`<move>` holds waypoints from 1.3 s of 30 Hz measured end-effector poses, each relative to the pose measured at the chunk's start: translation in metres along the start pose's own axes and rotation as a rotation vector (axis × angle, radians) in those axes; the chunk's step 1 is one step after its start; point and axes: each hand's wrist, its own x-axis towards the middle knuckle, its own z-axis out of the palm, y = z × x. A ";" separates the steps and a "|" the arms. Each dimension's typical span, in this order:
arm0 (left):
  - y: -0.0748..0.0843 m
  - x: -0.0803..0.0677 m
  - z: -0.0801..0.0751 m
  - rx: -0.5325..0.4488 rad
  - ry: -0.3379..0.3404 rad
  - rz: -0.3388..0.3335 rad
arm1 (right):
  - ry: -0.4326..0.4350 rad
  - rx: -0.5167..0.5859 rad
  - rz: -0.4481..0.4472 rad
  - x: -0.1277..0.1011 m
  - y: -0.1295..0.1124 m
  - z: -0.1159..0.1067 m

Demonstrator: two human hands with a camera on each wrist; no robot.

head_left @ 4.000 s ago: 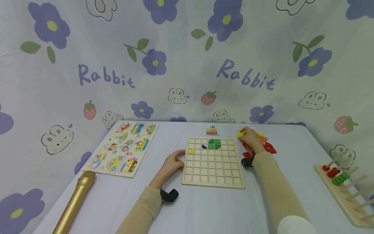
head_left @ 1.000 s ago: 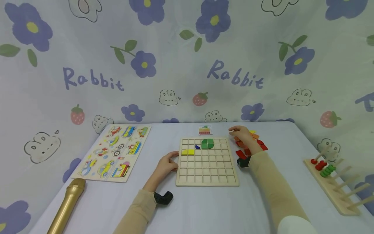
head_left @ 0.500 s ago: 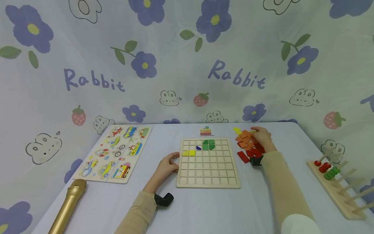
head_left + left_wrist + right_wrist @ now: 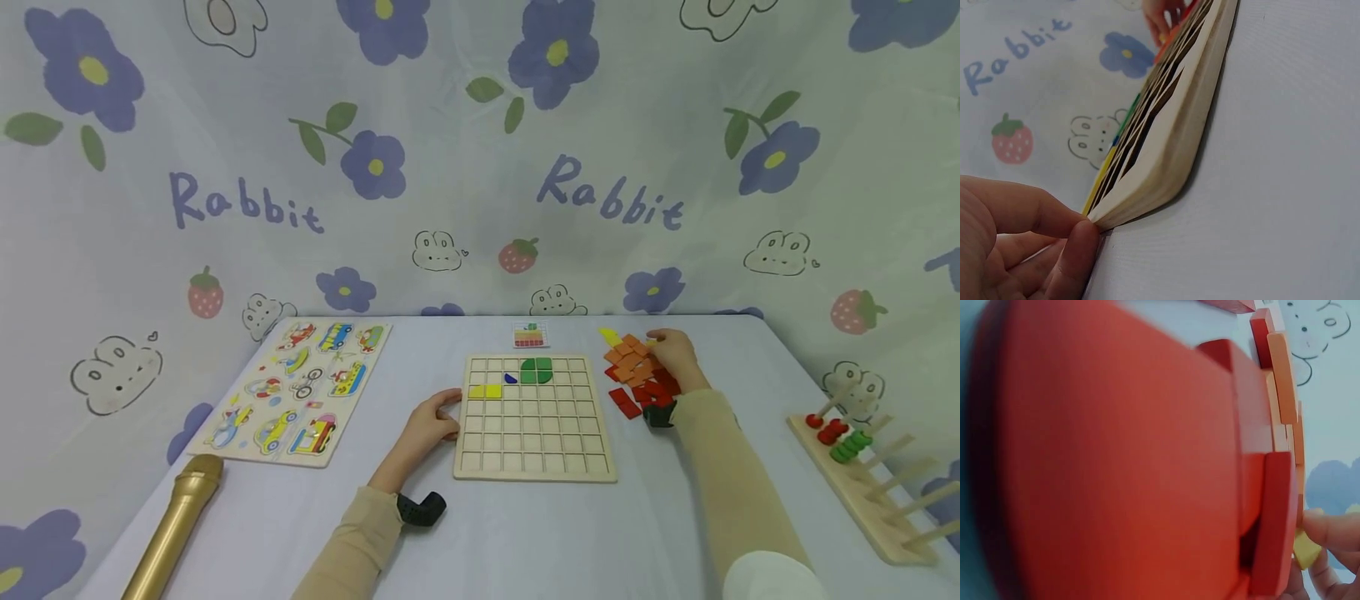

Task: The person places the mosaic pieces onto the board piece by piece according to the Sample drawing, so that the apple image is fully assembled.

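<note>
The left hand holds the left edge of a wooden grid board; in the left wrist view its thumb and index finger pinch the board's corner. On the board's upper part sit green pieces with rounded corners, a small blue piece and two yellow pieces side by side. Over at the far right of a heap of orange and red tiles, the right hand pinches a small yellow tile between thumb and fingers. Another yellow piece lies at the heap's back edge.
A small pattern card lies behind the board. To the left are a vehicle picture puzzle and a gold microphone. A wooden peg rack with red and green beads stands at the right edge.
A second yellow piece has come onto the board, left of the first. The right hand went from the heap's left side to its right and now holds a yellow tile. The left hand stays put.
</note>
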 end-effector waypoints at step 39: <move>0.001 0.002 -0.004 0.008 -0.017 0.004 | -0.390 0.012 -0.326 -0.057 -0.135 0.131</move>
